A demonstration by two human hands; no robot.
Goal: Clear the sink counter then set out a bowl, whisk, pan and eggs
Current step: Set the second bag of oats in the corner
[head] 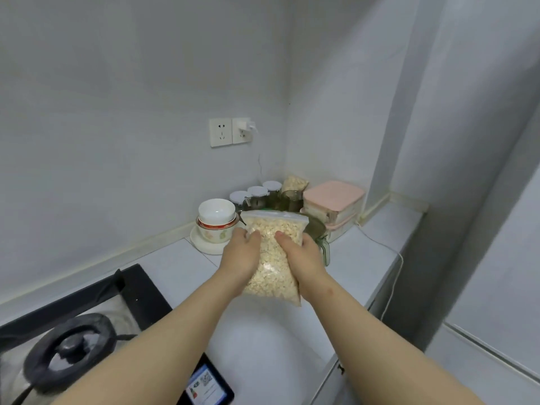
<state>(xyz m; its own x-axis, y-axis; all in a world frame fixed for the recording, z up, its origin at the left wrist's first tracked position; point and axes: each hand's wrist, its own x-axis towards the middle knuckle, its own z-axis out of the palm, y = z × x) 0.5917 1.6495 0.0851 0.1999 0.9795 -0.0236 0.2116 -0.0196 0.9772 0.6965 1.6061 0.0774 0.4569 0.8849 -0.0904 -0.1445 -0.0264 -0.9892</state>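
A clear zip bag of oats point(273, 252) is held upright above the white counter point(365, 249). My left hand point(241, 252) grips its left side and my right hand point(301, 254) grips its right side, thumbs on the front. Stacked white bowls point(216, 217) stand on a plate point(204, 245) just left of the bag, against the back wall. No whisk, pan or eggs show.
In the corner behind the bag stand several white-lidded jars point(257, 192), another oat bag point(295, 182) and stacked pink boxes point(333, 203). A green jug point(323, 244) sits behind my right hand. A gas hob point(73, 340) lies at lower left, a tablet point(207, 384) at the bottom.
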